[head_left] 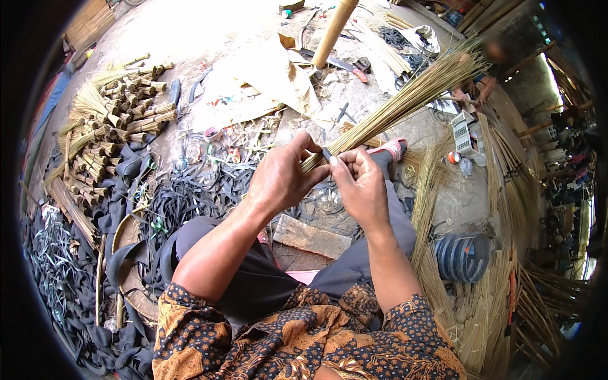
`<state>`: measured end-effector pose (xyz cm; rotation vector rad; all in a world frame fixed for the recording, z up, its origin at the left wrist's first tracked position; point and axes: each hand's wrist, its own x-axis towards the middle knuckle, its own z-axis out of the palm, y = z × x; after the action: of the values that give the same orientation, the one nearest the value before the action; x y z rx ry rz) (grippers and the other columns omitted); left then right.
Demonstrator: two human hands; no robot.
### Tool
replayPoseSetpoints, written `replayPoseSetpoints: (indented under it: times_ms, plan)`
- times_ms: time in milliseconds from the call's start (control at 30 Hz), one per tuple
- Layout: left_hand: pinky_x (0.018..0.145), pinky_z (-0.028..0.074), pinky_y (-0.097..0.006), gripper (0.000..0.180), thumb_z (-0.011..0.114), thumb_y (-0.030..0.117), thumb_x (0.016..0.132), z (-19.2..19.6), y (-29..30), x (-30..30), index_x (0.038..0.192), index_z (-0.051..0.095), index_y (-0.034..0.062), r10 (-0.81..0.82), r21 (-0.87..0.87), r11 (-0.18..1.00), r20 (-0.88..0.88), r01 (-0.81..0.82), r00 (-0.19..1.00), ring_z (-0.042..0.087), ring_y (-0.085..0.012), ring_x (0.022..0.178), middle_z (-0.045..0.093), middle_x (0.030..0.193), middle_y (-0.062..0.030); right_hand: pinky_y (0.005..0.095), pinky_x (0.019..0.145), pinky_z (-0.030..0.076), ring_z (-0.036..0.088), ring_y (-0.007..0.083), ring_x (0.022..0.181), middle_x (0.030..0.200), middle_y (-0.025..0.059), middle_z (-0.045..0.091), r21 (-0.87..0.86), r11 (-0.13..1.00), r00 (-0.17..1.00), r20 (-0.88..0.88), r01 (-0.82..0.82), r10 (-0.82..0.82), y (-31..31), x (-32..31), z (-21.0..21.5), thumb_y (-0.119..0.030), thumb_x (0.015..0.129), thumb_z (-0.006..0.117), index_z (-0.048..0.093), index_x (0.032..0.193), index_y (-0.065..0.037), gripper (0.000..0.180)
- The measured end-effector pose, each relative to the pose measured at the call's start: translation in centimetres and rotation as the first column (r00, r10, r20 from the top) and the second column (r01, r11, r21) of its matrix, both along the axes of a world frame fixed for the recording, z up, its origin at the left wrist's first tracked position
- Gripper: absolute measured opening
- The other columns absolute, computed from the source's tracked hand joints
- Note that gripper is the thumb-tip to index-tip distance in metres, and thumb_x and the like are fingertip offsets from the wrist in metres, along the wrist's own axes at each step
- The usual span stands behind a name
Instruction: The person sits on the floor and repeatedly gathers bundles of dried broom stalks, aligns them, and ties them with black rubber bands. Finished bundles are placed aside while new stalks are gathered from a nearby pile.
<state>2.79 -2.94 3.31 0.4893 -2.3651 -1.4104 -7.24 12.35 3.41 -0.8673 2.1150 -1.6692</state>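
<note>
A long bundle of dry broom grass stalks [408, 101] slants up to the right in front of me, its loose tips fanning out at the far end. My left hand [278, 177] is closed round the bundle's near end. A short black strip [327, 154], rubber-like, lies across the stalks close to that end. My right hand [364, 193] pinches at the strip between thumb and fingers, right beside my left hand. How far the strip goes round the bundle is hidden. Below my hands, a wooden board [311, 236] lies between my legs.
Tied grass bundles [136, 114] are heaped at the left, above tangled black strips [196, 190]. Loose stalks [430, 202], a clear bluish plastic container [462, 258] and a white basket [467, 136] are at the right. A red-handled knife [348, 68] lies beyond, near a bamboo pole [334, 31]. Another person's hand [484, 88] shows far right.
</note>
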Motion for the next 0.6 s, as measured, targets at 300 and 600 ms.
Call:
replayPoseSetpoints:
  times_ms: [300,600]
  plan:
    - [0.074,0.053,-0.027,0.042,0.087,0.02,0.09,-0.5,-0.1,-0.6,0.112,0.056,0.0022,-0.174,0.586,0.782,-0.124,0.214,0.977,0.063,-0.0103,0.085,0.07,0.091,-0.0056,0.0244,0.082,0.049,0.06,0.006,0.091,0.102,0.004,0.069,-0.168,0.982,0.947,0.292,-0.09,0.136,2.9,-1.2,-0.3,-0.021,0.106,0.068,0.064,0.117,0.001,0.025]
    - [0.077,0.051,-0.035,0.049,0.077,0.021,0.098,1.1,0.4,0.3,0.135,0.051,0.0035,-0.306,0.287,0.902,-0.097,0.321,0.947,0.061,-0.0184,0.082,0.067,0.09,-0.0098,0.0267,0.091,0.049,0.063,0.0097,0.102,0.116,0.0063,0.072,-0.229,0.962,0.952,0.229,-0.149,0.202,3.4,-1.0,-0.4,-0.021,0.105,0.068,0.065,0.127,0.002,0.032]
